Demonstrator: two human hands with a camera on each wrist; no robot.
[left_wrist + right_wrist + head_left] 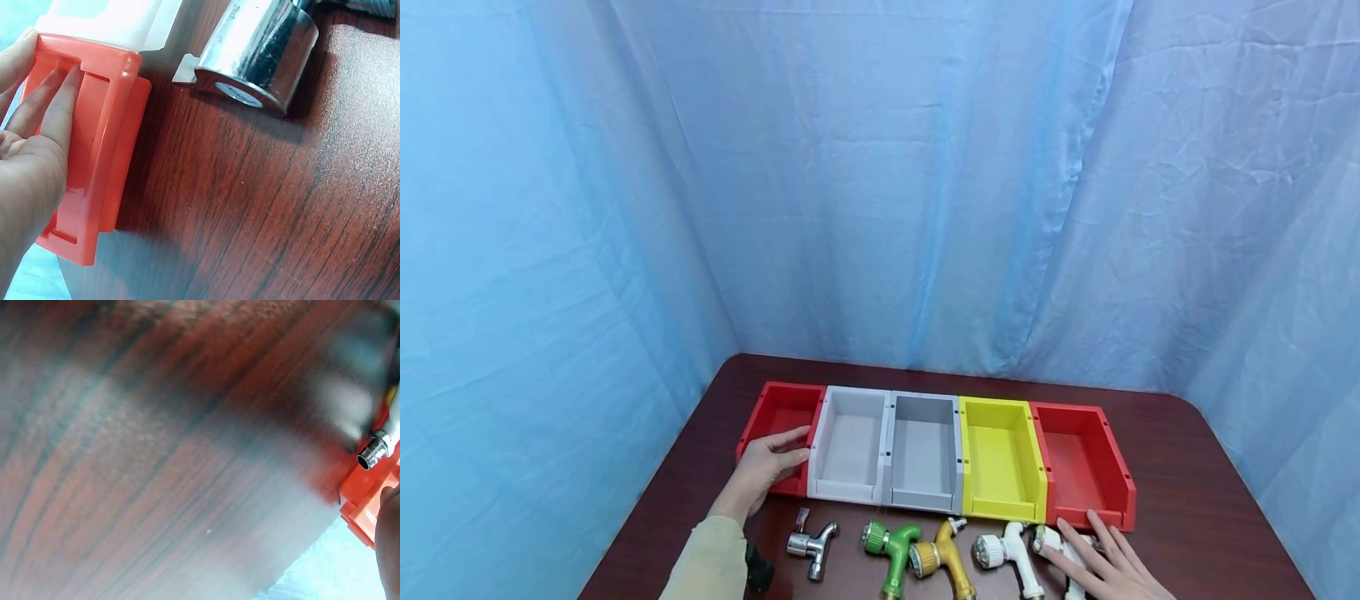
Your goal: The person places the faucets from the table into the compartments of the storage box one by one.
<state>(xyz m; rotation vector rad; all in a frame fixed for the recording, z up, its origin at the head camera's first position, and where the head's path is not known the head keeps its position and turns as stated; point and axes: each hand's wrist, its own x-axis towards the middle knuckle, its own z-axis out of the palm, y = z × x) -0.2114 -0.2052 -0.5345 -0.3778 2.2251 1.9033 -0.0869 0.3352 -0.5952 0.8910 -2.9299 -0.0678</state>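
My left hand [758,471] reaches over the left red bin [94,156], its fingers fairly straight. In the left wrist view, fingertips lie inside that bin near the wall beside the white bin [850,442]. At the right, my right hand [1108,560] spreads straight fingers at the front of the other red bin [1071,467], over a white faucet [1047,539] that it partly hides. That faucet's metal end [373,453] shows in the right wrist view. A chrome faucet [812,546] lies just right of my left wrist.
Between the red bins stand the white bin, a grey bin [925,502] and a yellow bin [1000,454], side by side. In front lie a green faucet [897,550], a yellow faucet [947,557] and another white faucet [1015,552]. Blue curtains [880,183] surround the dark wooden table [1210,500].
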